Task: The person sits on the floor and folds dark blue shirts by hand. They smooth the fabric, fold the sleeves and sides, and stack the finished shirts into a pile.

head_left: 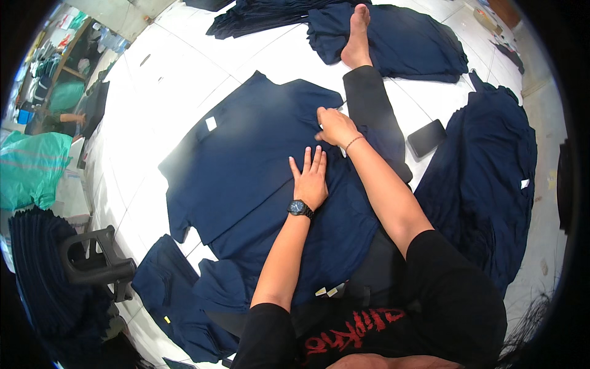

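Observation:
A navy blue shirt (246, 141) lies spread over the white tiles and across my lap, with a small white label (211, 123) on its upper left part. My left hand (311, 183), with a black watch (299, 208) at the wrist, rests flat on the cloth, fingers spread. Just beyond it, at the shirt's right side, my right hand (338, 128) is closed, its thumb and fingers curled together. Something small and pale shows at those fingers, too small to name. Two small pale tags (330, 291) lie at the cloth's near edge.
Navy garments lie in piles at the far side (399, 43), on the right (485, 166) and near left (178, 301). A dark phone-like object (426, 138) sits right of my outstretched leg (375, 98). At left are a black plastic stool (98, 261), a garment stack (43, 277) and a green bag (34, 166).

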{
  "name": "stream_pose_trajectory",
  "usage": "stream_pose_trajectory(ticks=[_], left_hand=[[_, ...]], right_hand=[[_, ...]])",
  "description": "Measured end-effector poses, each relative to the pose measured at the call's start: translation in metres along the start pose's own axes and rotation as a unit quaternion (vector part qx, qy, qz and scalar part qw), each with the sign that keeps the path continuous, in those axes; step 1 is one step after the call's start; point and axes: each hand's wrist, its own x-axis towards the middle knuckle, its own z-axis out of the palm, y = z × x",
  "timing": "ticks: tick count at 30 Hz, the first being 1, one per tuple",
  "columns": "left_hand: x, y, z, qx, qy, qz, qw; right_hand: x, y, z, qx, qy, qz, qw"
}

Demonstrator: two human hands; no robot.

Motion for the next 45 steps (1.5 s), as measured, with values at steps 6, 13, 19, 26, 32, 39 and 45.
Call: stream_pose_trajectory(ticks=[6, 13, 19, 26, 32, 39, 45], left_hand=[[0.008, 0.015, -0.013, -0.282, 0.087, 0.031, 0.955], [-0.082, -0.111, -0.068, -0.135, 0.112, -0.193, 0.965], [-0.092, -0.165, -0.087, -0.296, -0.056, -0.217, 0.929], [-0.045, -0.33, -0.082, -0.102, 0.224, -0.332, 0.91], [0.027, -0.368, -0.076, -0.073, 0.22, -0.421, 0.877], [0.034, -0.357, -0.042, -0.121, 0.373, -0.452, 0.801], [0.019, -0.359, -0.038, -0.018, 0.339, -0.2, 0.919]], right_hand=[[0.013, 0.054, 0.051, 0.122, 0.002, -0.135, 0.983], [-0.018, -0.055, 0.04, 0.227, -0.128, -0.209, 0.943], [-0.011, -0.07, 0.058, -0.047, -0.36, -0.252, 0.897], [0.12, -0.131, 0.056, 0.109, -0.031, -0.197, 0.974], [0.207, -0.182, 0.112, 0.097, 0.061, -0.087, 0.99], [0.213, -0.176, 0.147, 0.177, 0.247, -0.045, 0.952], [0.201, -0.212, 0.154, 0.087, 0.244, -0.146, 0.955]])
